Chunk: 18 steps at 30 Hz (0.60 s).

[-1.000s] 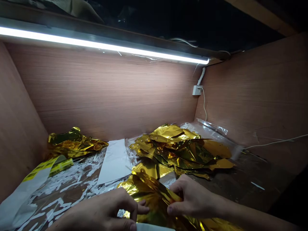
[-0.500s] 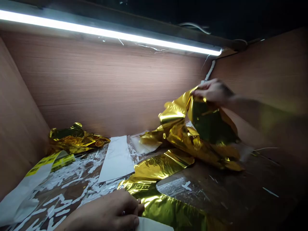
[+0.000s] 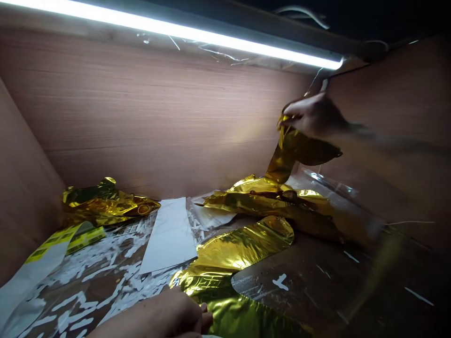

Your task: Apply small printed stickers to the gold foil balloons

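Right hand (image 3: 315, 115), upper right of view: fingers closed in a pinch on the top end of a narrow, crinkled gold metallic foil strip (image 3: 292, 152). Strip held up off the bench, hanging from the grip towards a low heap of creased gold foil (image 3: 264, 199); cannot tell whether strip and heap are one piece. Right forearm heavily motion-blurred, its outline hard to make out.

Left hand (image 3: 165, 317) cut off by the lower frame edge, only its back and fingertips visible; cannot tell whether it is grasping anything. Fingertips lie just beside a long, flat, shiny gold foil piece (image 3: 239, 251).

Heap rests on a clear plastic bag (image 3: 327, 185), partly hidden beneath it. White rectangular paper sheet (image 3: 169, 234) lies left of the flat foil, on a clear plastic sheet strewn with white paper scraps (image 3: 95, 277). Crumpled gold foil bundle (image 3: 105, 204) sits further left, against a pinkish-brown laminated wood wall (image 3: 141, 108).
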### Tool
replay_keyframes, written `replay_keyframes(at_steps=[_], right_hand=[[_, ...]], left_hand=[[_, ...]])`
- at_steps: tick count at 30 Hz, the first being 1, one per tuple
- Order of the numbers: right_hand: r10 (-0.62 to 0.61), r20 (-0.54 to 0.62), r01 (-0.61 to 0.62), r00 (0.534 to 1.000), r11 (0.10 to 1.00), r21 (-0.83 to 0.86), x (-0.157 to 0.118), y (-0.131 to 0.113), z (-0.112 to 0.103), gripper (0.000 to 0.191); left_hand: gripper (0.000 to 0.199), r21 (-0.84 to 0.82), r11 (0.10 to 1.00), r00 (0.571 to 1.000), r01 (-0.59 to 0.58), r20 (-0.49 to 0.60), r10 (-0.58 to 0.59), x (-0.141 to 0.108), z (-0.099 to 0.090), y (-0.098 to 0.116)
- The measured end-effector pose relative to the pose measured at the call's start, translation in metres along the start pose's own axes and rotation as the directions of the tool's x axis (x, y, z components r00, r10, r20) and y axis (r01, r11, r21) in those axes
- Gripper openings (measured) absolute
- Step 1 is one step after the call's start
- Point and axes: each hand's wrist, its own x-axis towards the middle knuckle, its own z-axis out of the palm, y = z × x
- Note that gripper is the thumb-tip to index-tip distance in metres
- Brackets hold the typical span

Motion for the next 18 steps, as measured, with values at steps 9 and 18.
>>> replay_keyframes(at_steps=[9, 18], right_hand=[[-0.411, 0.407, 0.307, 0.816, 0.904, 0.298, -0.051, -0.04, 0.102, 0.02], [-0.526, 0.585, 0.294, 0.617, 0.844, 0.449, -0.102, -0.079, 0.159, 0.021]], left_hand=[[0.014, -0.007, 0.999, 0.999, 0.044, 0.015, -0.044, 0.0, -0.002, 0.006], [0.031, -0.226, 0.974, 1.0, 0.003, -0.008, -0.005, 0.001, -0.005, -0.007]])
